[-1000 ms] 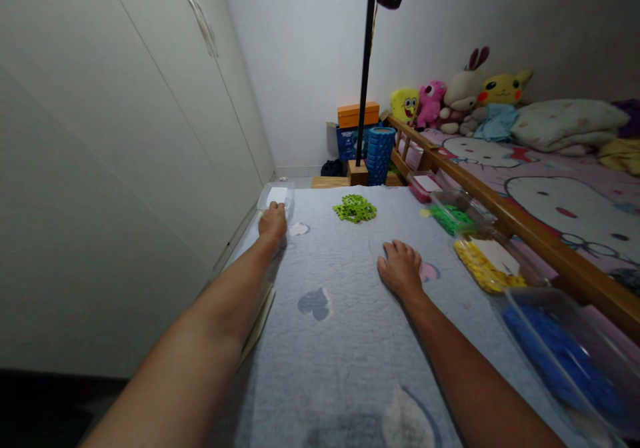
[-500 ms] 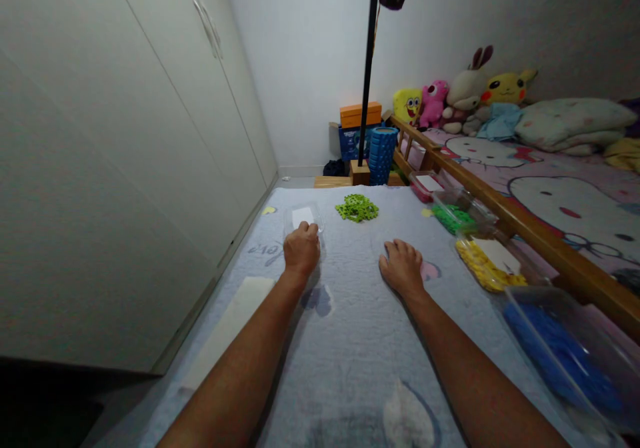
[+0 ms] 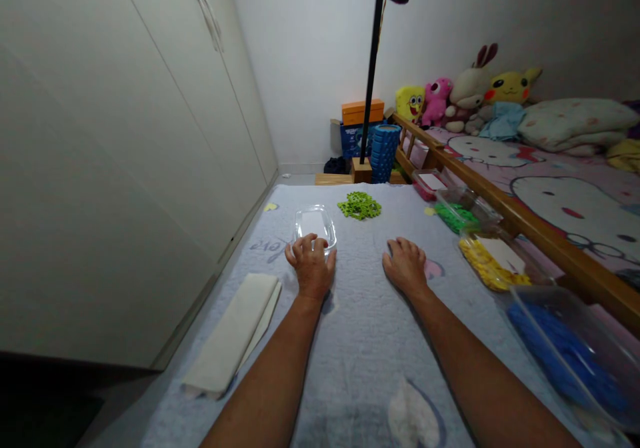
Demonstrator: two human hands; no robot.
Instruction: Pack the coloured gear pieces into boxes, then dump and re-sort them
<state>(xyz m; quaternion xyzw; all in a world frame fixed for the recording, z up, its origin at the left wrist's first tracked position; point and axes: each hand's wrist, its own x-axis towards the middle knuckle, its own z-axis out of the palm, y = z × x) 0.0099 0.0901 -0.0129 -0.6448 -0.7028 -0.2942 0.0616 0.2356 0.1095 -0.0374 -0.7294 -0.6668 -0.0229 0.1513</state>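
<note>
My left hand (image 3: 313, 268) is over the near edge of a clear plastic lid or shallow tray (image 3: 327, 225) with a white label. Its fingers are spread and slightly bent; whether they touch the plastic I cannot tell. On the light blue patterned cloth (image 3: 360, 341) my right hand (image 3: 406, 266) lies palm down, holding nothing, with its fingers loosely stretched. Beyond both hands is a loose heap of lime-green small pieces (image 3: 359, 206). To the left of my left forearm lies a folded off-white cloth or paper (image 3: 235, 335).
Along the right edge stand clear boxes of red (image 3: 425, 193), green (image 3: 457, 217), yellow (image 3: 480, 265) and blue pieces (image 3: 565, 355), beside a wooden bed rail (image 3: 500, 205). A white wardrobe (image 3: 150, 168) borders the left. A black pole (image 3: 370, 81) rises at the back.
My left hand has moved slightly right and its fingers have spread from a closed grip. The clear plastic piece has shifted right and lies flat. My right hand has barely moved.
</note>
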